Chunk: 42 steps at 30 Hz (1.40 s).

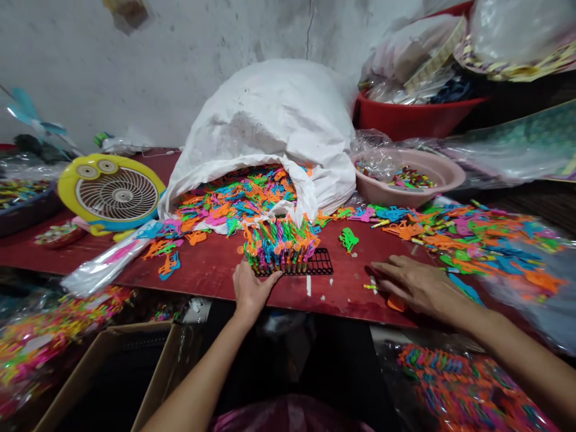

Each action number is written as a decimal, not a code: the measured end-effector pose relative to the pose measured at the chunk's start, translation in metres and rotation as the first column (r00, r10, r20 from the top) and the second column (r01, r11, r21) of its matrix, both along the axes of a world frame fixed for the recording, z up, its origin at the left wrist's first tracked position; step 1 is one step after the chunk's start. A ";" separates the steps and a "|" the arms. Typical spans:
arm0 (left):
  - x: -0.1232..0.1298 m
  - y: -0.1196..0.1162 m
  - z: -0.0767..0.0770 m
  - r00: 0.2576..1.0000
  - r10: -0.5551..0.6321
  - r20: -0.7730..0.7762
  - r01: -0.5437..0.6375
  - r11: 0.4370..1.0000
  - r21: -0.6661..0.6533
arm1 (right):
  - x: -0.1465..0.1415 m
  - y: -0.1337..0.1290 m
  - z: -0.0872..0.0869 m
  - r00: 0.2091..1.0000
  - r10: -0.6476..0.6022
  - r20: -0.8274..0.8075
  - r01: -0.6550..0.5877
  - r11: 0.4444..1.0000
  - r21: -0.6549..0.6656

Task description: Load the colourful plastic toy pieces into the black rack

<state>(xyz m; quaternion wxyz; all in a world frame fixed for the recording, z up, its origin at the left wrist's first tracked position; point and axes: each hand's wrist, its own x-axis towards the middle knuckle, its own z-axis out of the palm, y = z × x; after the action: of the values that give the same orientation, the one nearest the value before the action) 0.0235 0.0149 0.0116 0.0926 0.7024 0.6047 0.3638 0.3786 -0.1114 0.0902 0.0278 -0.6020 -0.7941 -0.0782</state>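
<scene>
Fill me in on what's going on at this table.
A person's left hand is against the left end of a black rack on the red table. Colourful plastic toys stand packed in the rack, with bare grid showing at its right end. The right hand is spread low over the table, beside a loose toy pile. Behind the rack, more toys spill from a white sack.

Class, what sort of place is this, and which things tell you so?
Probably a small workshop or home workspace: a white sack spills bright plastic pieces onto a red table, near a partly filled black rack.
</scene>
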 end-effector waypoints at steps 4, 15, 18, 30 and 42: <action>0.000 -0.001 0.001 1.000 -0.009 -0.007 0.009 1.000 -0.005 | -0.015 -0.004 -0.011 0.997 0.058 0.055 -0.051 0.990 -0.128; -0.001 -0.001 0.001 1.000 -0.027 0.001 0.027 1.000 0.001 | -0.056 0.010 -0.002 1.000 0.015 -0.017 -0.013 0.994 0.108; -0.002 -0.001 0.001 0.999 -0.028 0.028 0.028 1.000 -0.002 | -0.057 0.007 -0.016 0.998 0.042 -0.040 -0.037 0.992 0.118; 0.003 -0.009 0.000 0.999 -0.014 0.030 0.015 0.999 -0.044 | -0.075 0.023 -0.010 0.879 -0.477 0.008 0.476 0.876 -0.080; 0.001 -0.008 -0.002 0.995 -0.035 0.088 0.039 0.998 -0.044 | -0.048 0.024 -0.006 0.859 -0.501 0.102 0.512 0.847 -0.146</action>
<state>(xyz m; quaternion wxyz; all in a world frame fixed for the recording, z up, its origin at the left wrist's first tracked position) 0.0247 0.0069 0.0096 0.1417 0.6948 0.5950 0.3784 0.3304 -0.0877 0.0839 -0.0685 -0.7876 -0.6114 -0.0337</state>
